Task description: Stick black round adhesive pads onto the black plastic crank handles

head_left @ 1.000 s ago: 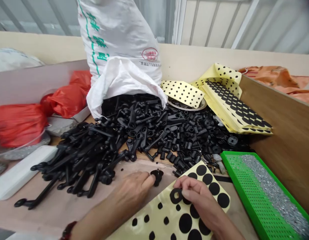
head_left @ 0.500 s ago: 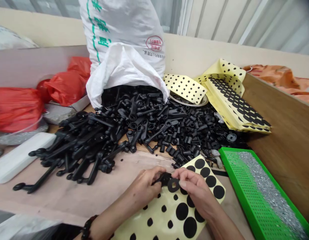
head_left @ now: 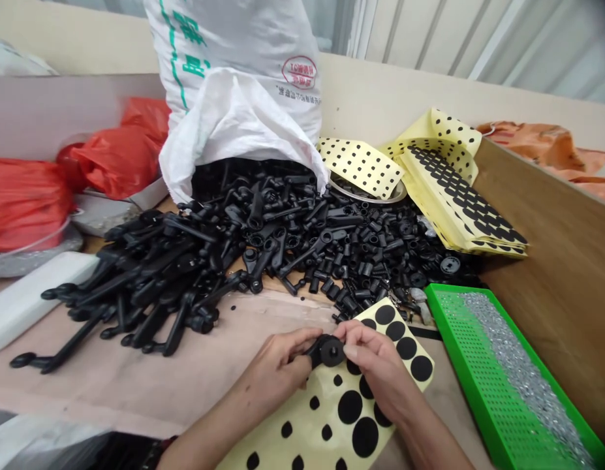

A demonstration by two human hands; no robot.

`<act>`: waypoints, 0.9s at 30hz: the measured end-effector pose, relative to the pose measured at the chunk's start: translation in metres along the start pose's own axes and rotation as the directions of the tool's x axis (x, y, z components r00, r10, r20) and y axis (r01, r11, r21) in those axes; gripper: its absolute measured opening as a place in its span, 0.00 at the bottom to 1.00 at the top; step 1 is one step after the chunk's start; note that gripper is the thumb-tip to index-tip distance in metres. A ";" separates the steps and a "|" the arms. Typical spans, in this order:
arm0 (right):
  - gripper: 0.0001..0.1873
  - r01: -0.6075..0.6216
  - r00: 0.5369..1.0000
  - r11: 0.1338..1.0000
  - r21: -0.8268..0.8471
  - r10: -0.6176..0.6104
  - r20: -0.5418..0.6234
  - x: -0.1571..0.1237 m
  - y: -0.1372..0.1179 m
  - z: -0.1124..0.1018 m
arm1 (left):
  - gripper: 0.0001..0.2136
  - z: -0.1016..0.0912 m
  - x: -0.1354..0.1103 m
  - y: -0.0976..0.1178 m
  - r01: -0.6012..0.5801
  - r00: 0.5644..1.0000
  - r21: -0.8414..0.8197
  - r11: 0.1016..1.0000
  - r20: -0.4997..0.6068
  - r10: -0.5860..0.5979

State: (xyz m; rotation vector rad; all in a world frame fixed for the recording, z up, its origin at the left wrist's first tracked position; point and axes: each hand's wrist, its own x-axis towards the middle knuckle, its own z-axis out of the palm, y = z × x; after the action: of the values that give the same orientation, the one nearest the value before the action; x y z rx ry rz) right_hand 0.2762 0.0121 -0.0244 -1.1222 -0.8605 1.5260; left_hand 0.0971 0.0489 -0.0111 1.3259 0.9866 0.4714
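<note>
My left hand [head_left: 288,356] is closed around a black plastic crank handle [head_left: 318,352], whose round end points toward my right hand. Over that round end lies a black round sticker [head_left: 333,352] with a hole in its middle. My right hand [head_left: 375,359] pinches the sticker's right edge between thumb and fingers. Under both hands is a pale yellow sticker sheet [head_left: 302,408] with large black discs along its right side and small black dots further left.
Black crank handles [head_left: 150,281] lie heaped at left, spilling from a white woven sack [head_left: 238,117]. Small black parts [head_left: 365,261] fill the middle. More sticker sheets [head_left: 463,196] rest behind. A green tray [head_left: 488,378] of small shiny pieces and a wooden board [head_left: 551,274] stand right.
The black sticker has moved from just beside the crank handle's round end to lying over it, its hole now showing dark. The view has shifted slightly.
</note>
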 end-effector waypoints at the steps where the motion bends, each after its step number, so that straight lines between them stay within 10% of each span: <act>1: 0.09 0.001 1.000 1.000 0.004 -0.001 -0.005 0.000 0.000 0.000 | 0.21 0.000 0.000 -0.001 -0.003 1.000 0.002 1.000 0.003 0.003; 27: 0.08 0.036 0.999 0.999 -0.024 -0.036 -0.018 0.001 0.006 -0.001 | 0.19 0.003 -0.005 0.002 0.056 0.998 -0.150 0.987 -0.002 -0.057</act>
State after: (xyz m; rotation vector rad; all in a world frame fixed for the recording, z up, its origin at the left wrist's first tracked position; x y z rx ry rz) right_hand 0.2749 0.0120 -0.0308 -1.1300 -0.8837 1.4779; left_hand 0.0971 0.0438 -0.0075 1.1599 0.9721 0.4973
